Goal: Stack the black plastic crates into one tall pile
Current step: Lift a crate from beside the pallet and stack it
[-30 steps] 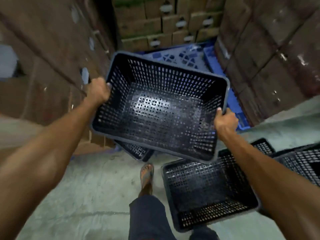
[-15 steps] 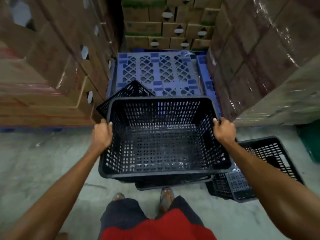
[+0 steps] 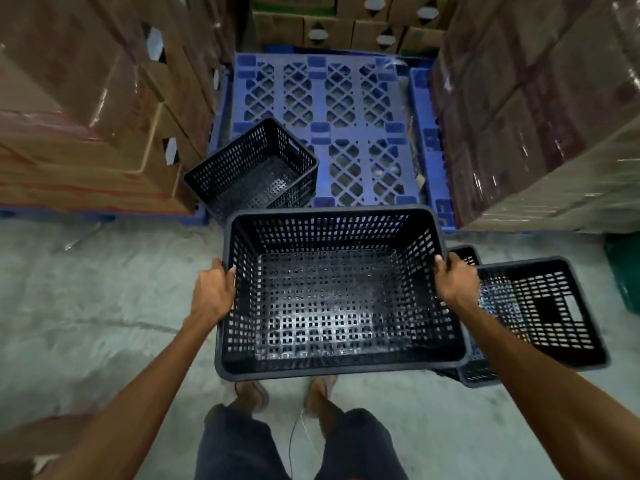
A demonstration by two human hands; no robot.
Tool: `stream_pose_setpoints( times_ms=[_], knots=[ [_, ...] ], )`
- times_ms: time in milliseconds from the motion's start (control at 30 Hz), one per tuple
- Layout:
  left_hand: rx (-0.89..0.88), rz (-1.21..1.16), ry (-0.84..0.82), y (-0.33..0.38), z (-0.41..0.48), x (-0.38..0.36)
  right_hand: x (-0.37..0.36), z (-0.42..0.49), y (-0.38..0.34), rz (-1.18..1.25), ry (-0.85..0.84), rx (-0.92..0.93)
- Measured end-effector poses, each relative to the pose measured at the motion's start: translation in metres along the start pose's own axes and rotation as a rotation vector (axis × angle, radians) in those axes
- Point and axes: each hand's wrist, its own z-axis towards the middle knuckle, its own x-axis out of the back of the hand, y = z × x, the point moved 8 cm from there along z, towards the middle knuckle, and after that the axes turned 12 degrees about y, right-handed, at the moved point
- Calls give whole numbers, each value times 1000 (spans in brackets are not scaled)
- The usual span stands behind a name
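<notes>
I hold a black perforated plastic crate (image 3: 332, 299) level in front of me, open side up, above the floor. My left hand (image 3: 214, 295) grips its left rim and my right hand (image 3: 454, 285) grips its right rim. A second black crate (image 3: 256, 171) stands tilted on the front left corner of the blue pallet. A third black crate (image 3: 540, 310) rests to the right on the floor, partly on top of another crate (image 3: 478, 370) whose edge shows beneath it.
A blue plastic pallet (image 3: 346, 116) lies ahead between tall stacks of wrapped cardboard boxes on the left (image 3: 86, 109) and right (image 3: 540, 109). More boxes (image 3: 349, 26) stand behind it. The concrete floor (image 3: 97, 296) spreads left. My feet (image 3: 287, 393) are below the crate.
The held crate has swung from tilted and raised to level and lower, in front of me. My view has shifted back, so the pallet and the crate on it now show fully.
</notes>
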Motion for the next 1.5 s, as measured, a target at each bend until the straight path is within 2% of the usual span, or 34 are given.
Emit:
stream_pose_setpoints(
  times_ms=[367, 633, 900, 1233, 1500],
  knots=[
    [24, -119, 36, 17, 19, -36, -34, 32, 20, -5, 3, -8],
    [93, -194, 134, 25, 11, -44, -28, 40, 15, 39, 72, 28],
    [56, -230, 112, 24, 8, -48, -22, 43, 17, 45, 103, 71],
    [118, -190, 138, 27, 3, -57, -29, 43, 24, 79, 57, 101],
    [112, -166, 157, 26, 7, -58, -37, 47, 24, 113, 93, 115]
  ],
)
